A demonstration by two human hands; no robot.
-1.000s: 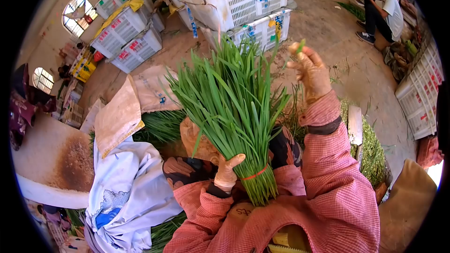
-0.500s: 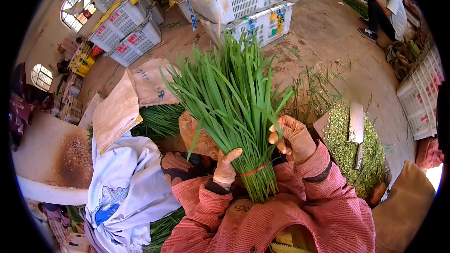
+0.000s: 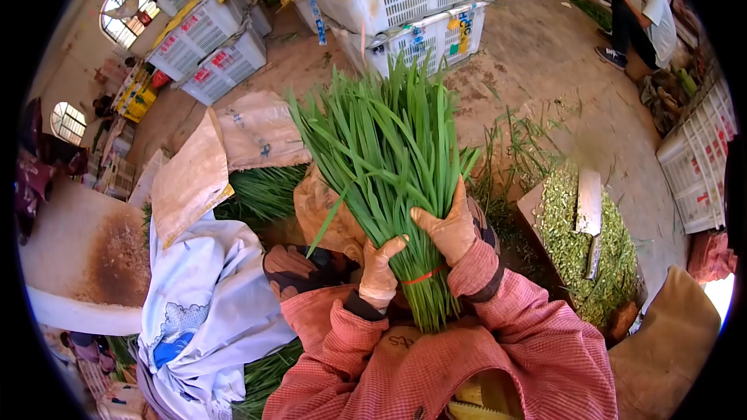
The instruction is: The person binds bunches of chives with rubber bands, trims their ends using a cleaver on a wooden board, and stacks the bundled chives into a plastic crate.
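A thick bunch of garlic chives (image 3: 389,163) stands upright in front of my chest, its leaves fanning out at the top. A red band (image 3: 424,275) circles its lower stems. My left hand (image 3: 380,271), in a tan glove, wraps round the left side of the bunch, thumb across the front. My right hand (image 3: 449,227), gloved alike, grips the right side a little higher, thumb over the leaves. The fingers of both hands are partly hidden behind the bunch.
A board of chopped green trimmings (image 3: 560,233) with a cleaver (image 3: 590,210) lies to the right. White cloth (image 3: 210,288) and more chives (image 3: 264,202) are on the left. Stacked white crates (image 3: 424,31) stand ahead. A person (image 3: 642,19) sits at the far right.
My right hand has moved left and closed round the bunch; its fingers were bent beside the leaves before. The leaves are gathered closer together. My left hand keeps its hold.
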